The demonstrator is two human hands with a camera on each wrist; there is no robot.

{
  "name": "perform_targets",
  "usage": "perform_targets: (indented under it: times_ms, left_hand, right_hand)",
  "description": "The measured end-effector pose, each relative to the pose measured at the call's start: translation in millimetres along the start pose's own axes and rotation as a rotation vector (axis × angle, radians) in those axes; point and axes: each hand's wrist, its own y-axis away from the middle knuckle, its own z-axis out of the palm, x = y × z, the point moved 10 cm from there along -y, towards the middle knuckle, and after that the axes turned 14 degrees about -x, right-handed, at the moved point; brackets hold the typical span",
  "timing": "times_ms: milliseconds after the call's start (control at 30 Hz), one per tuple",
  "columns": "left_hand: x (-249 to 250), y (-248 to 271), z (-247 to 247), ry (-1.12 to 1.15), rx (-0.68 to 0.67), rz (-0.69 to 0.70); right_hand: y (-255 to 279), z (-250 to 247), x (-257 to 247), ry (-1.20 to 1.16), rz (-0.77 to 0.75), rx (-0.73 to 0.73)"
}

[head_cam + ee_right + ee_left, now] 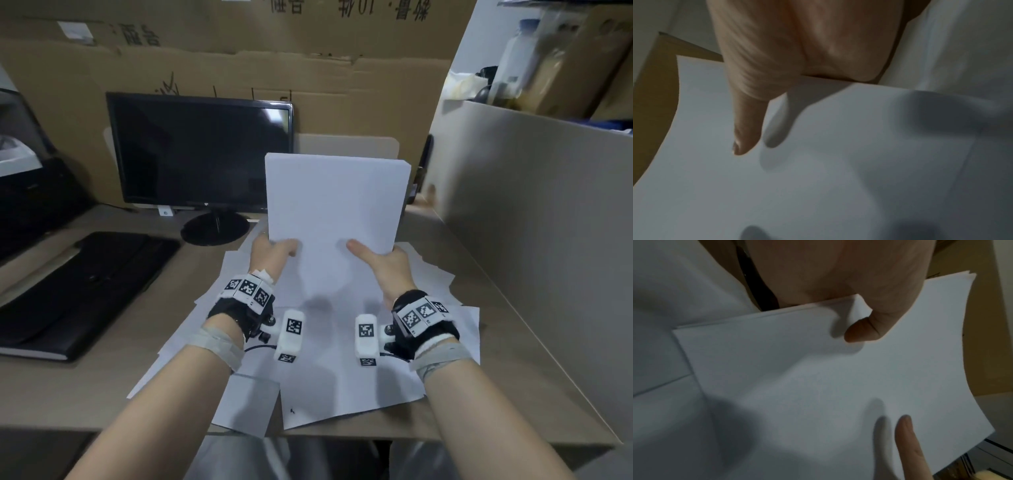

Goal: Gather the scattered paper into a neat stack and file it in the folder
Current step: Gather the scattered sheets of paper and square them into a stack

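Observation:
I hold a squared-up stack of white paper [334, 212] upright over the desk. My left hand [270, 251] grips its left edge and my right hand [383, 257] its right edge, each thumb on the near face and the fingers hidden behind. The stack's bottom edge stands on several loose white sheets [346, 383] spread over the desk in front of me. In the left wrist view the stack [818, 378] has my left thumb on it, and in the right wrist view the stack [777, 186] carries my right thumb. A black folder [78, 291] lies shut at the left.
A dark monitor [202, 150] stands behind the papers, with cardboard panels [308, 78] behind it. A grey partition [534, 212] walls the desk's right side. Black equipment [30, 192] sits at the far left. The desk's front edge [445, 440] runs just below the loose sheets.

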Motion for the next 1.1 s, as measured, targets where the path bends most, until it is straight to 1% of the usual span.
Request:
perform_targets:
  times_ms: [67,200,333,400,500,567,633,733,833,933,1000,1100]
  left_hand:
    - [-5.3,-0.5,1.6,-0.017,0.004,-0.020]
    - [-12.1,-4.5,-1.0,0.015,0.025,-0.060]
    - [-39.0,-0.1,-1.5,0.067,0.002,-0.207]
    - [-53.5,0.4,-1.2,0.052,-0.022,-0.274]
    - [-64.8,3.9,5.4,-0.083,-0.113,-0.335]
    - [-65.5,7.6,9.5,-0.131,-0.156,-0.325]
    - [-58.1,13.0,10.0,-0.143,-0.156,-0.296]
    - [-52.6,19.8,4.9,-0.150,-0.159,-0.307]
    - [-48.6,27.7,-14.6,-0.161,-0.108,-0.313]
    - [-53.3,32.6,-39.4,-0.197,-0.032,-0.381]
    - [-58.5,42.5,-59.3,-0.216,0.021,-0.437]
    - [-64.9,62.0,-87.2,-0.227,0.047,-0.454]
  right_hand:
    - [-1.3,1.2,9.5,0.012,0.031,-0.021]
    - [-6.0,-2.8,14.4,0.009,0.064,-0.002]
    - [-1.2,-4.1,30.0,-0.021,0.122,0.010]
    - [2.3,-2.8,38.1,0.003,0.156,0.012]
    - [4.0,-1.9,45.3,0.053,0.185,0.031]
    - [2.3,-0.1,41.8,0.077,0.180,0.046]
    - [-0.8,0.7,34.8,0.101,0.171,0.055]
    - [-0.6,1.3,29.7,0.108,0.177,0.060]
    - [5.8,15.3,39.4,0.089,0.261,-0.029]
    - [14.5,39.2,52.7,0.101,0.353,-0.144]
    - [16.7,54.1,56.3,0.118,0.361,-0.164]
    - [21.9,82.9,62.7,0.130,0.380,-0.212]
